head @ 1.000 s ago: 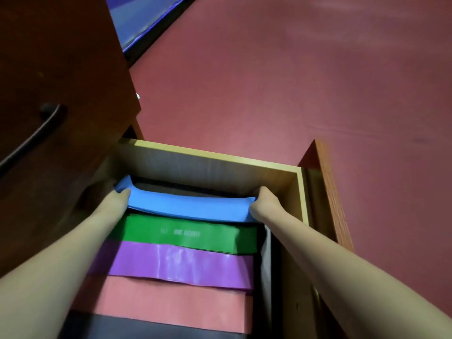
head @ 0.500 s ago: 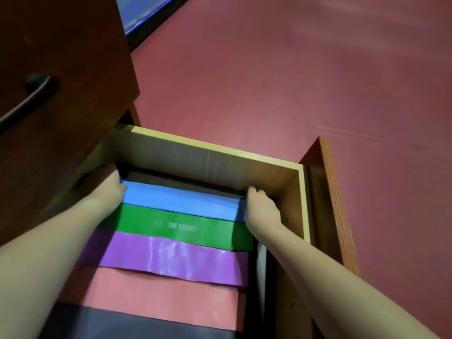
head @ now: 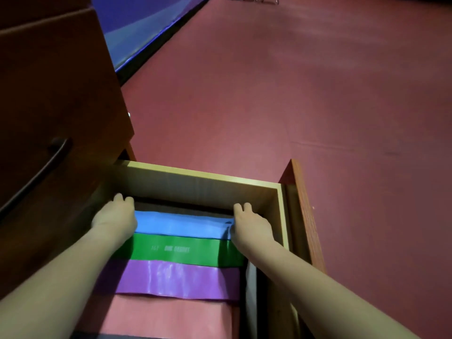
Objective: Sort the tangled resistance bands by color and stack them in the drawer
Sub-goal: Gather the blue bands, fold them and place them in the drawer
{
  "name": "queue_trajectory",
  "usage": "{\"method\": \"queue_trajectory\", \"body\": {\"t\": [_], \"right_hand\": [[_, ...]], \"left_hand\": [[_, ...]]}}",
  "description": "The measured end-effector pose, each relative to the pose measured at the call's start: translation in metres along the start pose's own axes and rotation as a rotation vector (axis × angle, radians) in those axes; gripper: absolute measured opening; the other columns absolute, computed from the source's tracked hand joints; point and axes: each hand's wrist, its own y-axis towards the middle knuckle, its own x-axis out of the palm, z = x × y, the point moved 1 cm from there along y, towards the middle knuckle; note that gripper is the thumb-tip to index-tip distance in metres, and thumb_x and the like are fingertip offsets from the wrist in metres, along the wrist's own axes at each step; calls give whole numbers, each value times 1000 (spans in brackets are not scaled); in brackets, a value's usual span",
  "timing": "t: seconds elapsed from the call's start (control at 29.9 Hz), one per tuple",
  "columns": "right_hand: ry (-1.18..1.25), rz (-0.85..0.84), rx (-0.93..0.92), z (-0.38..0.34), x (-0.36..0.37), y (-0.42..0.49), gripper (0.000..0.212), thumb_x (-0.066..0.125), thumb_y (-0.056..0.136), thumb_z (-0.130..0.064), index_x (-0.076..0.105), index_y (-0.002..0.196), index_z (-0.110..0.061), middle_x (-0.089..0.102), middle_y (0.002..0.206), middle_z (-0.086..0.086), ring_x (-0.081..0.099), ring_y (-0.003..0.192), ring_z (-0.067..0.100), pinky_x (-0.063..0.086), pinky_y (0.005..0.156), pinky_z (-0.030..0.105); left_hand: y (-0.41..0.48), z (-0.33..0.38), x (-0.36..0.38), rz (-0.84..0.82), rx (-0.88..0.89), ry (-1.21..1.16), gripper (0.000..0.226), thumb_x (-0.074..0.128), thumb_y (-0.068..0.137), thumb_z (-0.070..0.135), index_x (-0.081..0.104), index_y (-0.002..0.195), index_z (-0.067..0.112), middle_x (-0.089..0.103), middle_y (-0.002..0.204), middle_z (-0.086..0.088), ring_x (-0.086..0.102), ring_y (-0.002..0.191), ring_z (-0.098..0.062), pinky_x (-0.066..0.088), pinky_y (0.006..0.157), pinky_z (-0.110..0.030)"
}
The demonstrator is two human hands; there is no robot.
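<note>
An open wooden drawer [head: 205, 177] holds flat resistance bands laid in overlapping rows. From far to near lie a blue band [head: 181, 223], a green band [head: 181, 249] with faint lettering, a purple band [head: 176, 280] and a pink band [head: 166, 316]. A dark band edge shows at the bottom. My left hand [head: 115, 216] rests on the blue band's left end with fingers straight. My right hand [head: 252, 223] presses the blue band's right end, which is slightly creased there.
A dark wooden cabinet front [head: 56, 99] with a black handle [head: 36, 177] rises at the left. The drawer's reddish front panel [head: 303, 211] stands at the right. Red floor [head: 293, 94] spreads beyond, and a blue mat [head: 137, 25] lies at the far left.
The blue band was lifted and bowed between both hands; it now lies flat behind the green band. Both hands have slid further toward the drawer's far wall with fingers straightened.
</note>
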Motion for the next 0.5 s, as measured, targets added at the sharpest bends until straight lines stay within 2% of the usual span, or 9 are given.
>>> {"method": "queue_trajectory", "body": {"t": [0.07,0.17,0.27,0.37,0.5], "right_hand": [[-17,14,-27,-3,-11,-10,30,43,90,-11,37,119,-7,43,124,13,57,98,34,30,65,32],[-30,77,-44,0,-28,-34,28,41,90,-13,40,117,-8,46,121,12,54,101,33,28,66,33],[-10,146,-47,8,-40,-52,27,42,88,-13,46,115,-10,49,118,10,48,109,30,31,72,34],[125,320,-90,19,-52,-81,24,45,80,-12,58,100,-7,57,107,13,49,109,33,40,82,40],[228,338,-46,36,-65,-129,30,45,76,-15,60,100,-10,56,111,13,45,115,33,40,92,42]], "left_hand": [[-11,10,-8,-28,12,57,33,35,93,16,39,125,8,42,128,-13,45,118,-30,44,87,-38],[-31,25,-23,-32,65,-3,31,37,92,19,47,121,14,48,129,-9,48,118,-28,43,89,-34],[-54,48,-33,-83,106,-223,26,42,88,22,58,109,20,60,121,-7,55,111,-28,43,87,-31],[-83,72,-49,-97,210,-416,22,46,86,22,62,100,21,65,113,-8,59,104,-28,45,86,-33],[-138,108,-70,-114,354,-642,20,49,85,15,65,95,11,68,102,-16,63,96,-31,47,82,-34]]}}
